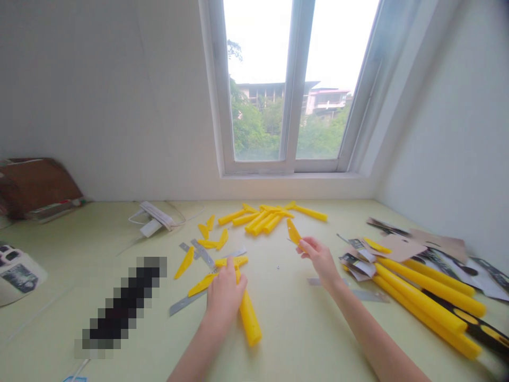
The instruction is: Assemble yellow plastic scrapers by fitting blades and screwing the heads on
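Note:
My left hand is closed around the upper part of a yellow T-shaped handle, which lies on the table with its tube end towards me. My index finger rests on its flared head. A yellow triangular plastic plate is pinched upright in my right hand, raised a little to the right of the handle. Left of my left hand lie more loose yellow plates and grey metal blades. A tiny screw-like piece sits on the table between my hands.
Several yellow handles are piled below the window. At the right lie long yellow tubes with cardboard packaging. Metal blades lie beneath my right forearm. A power strip with cables and a pixelated dark object are on the left.

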The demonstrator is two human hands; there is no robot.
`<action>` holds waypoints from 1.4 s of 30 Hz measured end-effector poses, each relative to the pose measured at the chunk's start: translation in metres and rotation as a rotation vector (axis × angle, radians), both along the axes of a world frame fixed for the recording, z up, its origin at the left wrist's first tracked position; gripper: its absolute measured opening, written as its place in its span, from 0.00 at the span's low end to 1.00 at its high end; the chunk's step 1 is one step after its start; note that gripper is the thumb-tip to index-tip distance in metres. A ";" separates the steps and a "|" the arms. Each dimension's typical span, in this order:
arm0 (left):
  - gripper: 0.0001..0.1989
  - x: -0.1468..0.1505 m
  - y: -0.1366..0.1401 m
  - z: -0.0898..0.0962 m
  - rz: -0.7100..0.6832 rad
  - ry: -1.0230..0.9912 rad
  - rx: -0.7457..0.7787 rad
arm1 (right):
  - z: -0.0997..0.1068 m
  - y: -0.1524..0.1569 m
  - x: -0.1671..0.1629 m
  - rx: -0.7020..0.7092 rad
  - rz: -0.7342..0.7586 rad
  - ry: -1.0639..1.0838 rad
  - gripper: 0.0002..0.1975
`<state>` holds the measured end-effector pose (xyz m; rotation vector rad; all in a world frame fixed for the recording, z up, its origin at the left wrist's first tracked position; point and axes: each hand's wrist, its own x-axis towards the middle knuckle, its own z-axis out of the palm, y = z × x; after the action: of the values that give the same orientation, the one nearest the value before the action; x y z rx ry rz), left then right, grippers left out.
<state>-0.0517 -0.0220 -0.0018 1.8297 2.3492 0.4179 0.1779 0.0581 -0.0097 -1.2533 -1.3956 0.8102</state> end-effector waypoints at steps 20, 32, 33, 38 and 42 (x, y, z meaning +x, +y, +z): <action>0.27 -0.024 0.027 0.034 -0.046 -1.102 0.541 | -0.017 -0.007 -0.010 0.122 -0.103 -0.664 0.09; 0.08 -0.052 0.062 0.043 -0.020 -1.913 0.845 | 0.002 -0.008 -0.123 0.311 0.396 -0.758 0.15; 0.08 -0.051 0.060 0.040 -0.045 -1.934 0.816 | 0.002 0.000 -0.130 0.301 0.396 -0.772 0.14; 0.06 -0.046 0.051 0.040 -0.239 -2.050 0.617 | -0.006 0.023 -0.155 0.233 0.379 -0.814 0.09; 0.09 -0.046 0.048 0.043 -0.257 -2.073 0.481 | -0.006 0.022 -0.158 0.163 0.330 -0.772 0.07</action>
<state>-0.0973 0.0261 0.0408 0.6242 0.5236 1.6966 0.0203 0.0803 -0.0153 -1.2790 -2.2837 0.4083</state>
